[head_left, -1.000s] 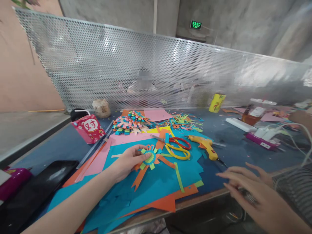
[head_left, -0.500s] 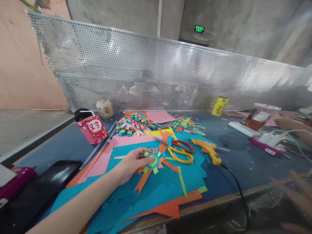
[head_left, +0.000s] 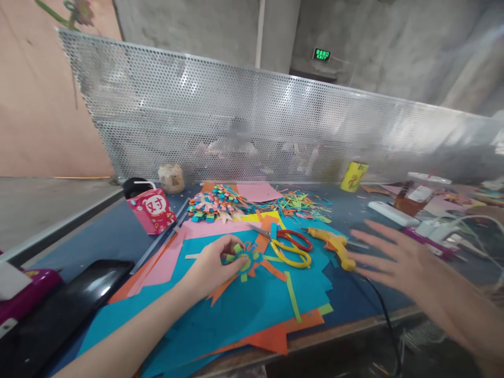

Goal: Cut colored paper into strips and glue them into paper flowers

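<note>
Paper flower (head_left: 244, 261) sits over the blue paper (head_left: 252, 315) near the middle of the table (head_left: 94, 228), pinched between the thumb and fingers of the left hand (head_left: 214, 268). Largest of all is the metal mesh screen (head_left: 157, 110), standing along the table's far side. The blue paper spreads across the front, with orange pieces showing at its near edge. At its left lies a black tray (head_left: 74, 310). The right hand (head_left: 405, 262) is open wide and empty, its blurred fingers at the handle end of the yellow glue gun (head_left: 333, 245); I cannot tell whether they touch. Beyond the left hand is a heap of paper pieces (head_left: 216, 202), just beside a pile of thin scraps (head_left: 301, 203). 1 red drink box (head_left: 153, 211) leans at the left. 1 pair of scissors (head_left: 291, 248), with 1 red and 1 yellow handle, lies between flower and glue gun. Smallest is a green strip (head_left: 293, 296) on the blue paper.
</note>
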